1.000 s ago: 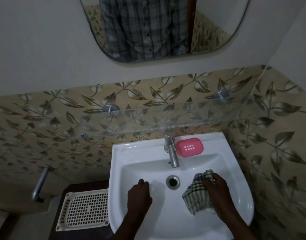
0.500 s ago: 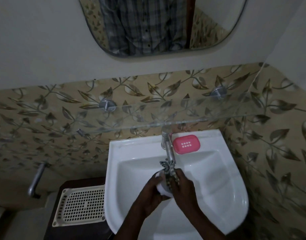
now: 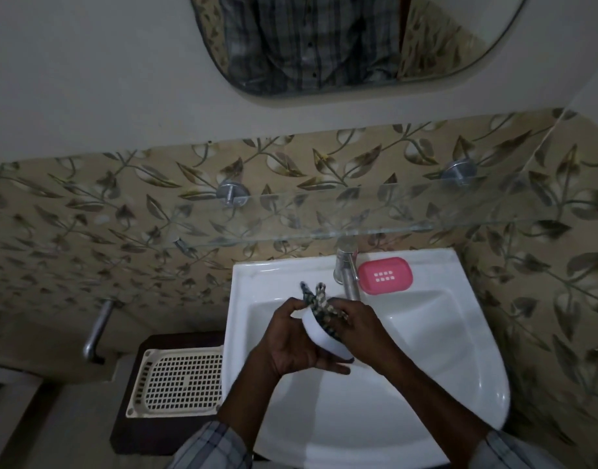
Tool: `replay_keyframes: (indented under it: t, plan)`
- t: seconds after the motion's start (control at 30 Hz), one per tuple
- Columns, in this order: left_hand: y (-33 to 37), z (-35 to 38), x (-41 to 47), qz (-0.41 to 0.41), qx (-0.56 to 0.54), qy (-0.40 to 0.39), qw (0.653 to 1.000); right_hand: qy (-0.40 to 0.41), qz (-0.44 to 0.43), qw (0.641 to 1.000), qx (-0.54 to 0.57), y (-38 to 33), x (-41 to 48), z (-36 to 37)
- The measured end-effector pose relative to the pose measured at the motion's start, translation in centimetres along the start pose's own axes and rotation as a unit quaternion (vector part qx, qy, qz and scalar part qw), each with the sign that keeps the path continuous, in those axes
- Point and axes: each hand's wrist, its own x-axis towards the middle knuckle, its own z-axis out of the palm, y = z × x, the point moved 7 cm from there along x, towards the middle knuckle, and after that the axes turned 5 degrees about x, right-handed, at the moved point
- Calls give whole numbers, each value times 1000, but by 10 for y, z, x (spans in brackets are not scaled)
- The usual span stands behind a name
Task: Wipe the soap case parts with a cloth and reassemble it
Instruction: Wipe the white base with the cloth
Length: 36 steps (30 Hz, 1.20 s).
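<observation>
Sink (image 3: 443, 350), left hand (image 3: 287, 346) grips case part (image 3: 319, 337), right hand (image 3: 368, 330) grips cloth (image 3: 319, 304)

A home bathroom is shown. A white ceramic washbasin (image 3: 436, 367) is fixed against the wall, with a chrome tap (image 3: 348, 272) mounted at its back rim and a pink soap-case tray (image 3: 384, 275) set just beside the tap. Above the washbasin a glass shelf (image 3: 324, 214) is bracketed to leaf-patterned tiles (image 3: 87, 214), and higher still a mirror (image 3: 324, 38) is hung.
</observation>
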Motion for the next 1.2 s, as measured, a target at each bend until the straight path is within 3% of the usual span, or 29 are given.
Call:
replay_keyframes:
  t: [0.07,0.13,0.23,0.3,0.37,0.43,0.5,0.53,0.6,0.67,0.7,0.77,0.83,0.93,1.03,1.2]
  plan:
    - [4,14,6,16,-35,-16,999,79,82,989,93,1,4,-8]
    - [2,18,13,39,-63,-4,997,145,143,955,215,9,6,-14]
    - [-6,16,13,90,-44,-1,995,163,151,944,242,9,3,-20]
    - [-6,8,6,119,13,38,992,186,130,958,177,4,-3,-33]
    - [-1,-6,0,146,64,90,983,218,72,973,26,-7,-4,-60]
    - [12,-14,-6,192,119,119,967,205,19,974,-96,-21,-1,-79]
    - [24,-16,-8,224,179,148,947,170,7,977,-131,-25,0,-78]
    - [29,-12,-8,231,196,165,939,150,18,984,-94,-25,0,-71]
    - [35,4,-7,236,199,164,937,75,73,987,125,-22,-2,-41]
    - [39,10,-3,238,160,158,945,-27,108,937,330,-27,-4,-7]
    - [40,12,-4,239,135,153,949,-63,97,926,358,-31,-7,3]
    - [42,13,-5,235,79,131,960,-103,40,950,293,-34,-12,13]
    - [42,13,-7,220,11,115,969,-117,-43,987,97,-38,-18,21]
    - [40,11,-12,176,-49,70,981,-157,-159,971,-84,-41,-23,31]
    - [37,9,-17,127,-65,36,989,-201,-216,947,-125,-39,-18,26]
    - [29,7,-14,64,-68,72,993,-135,-241,957,-83,-45,-10,15]
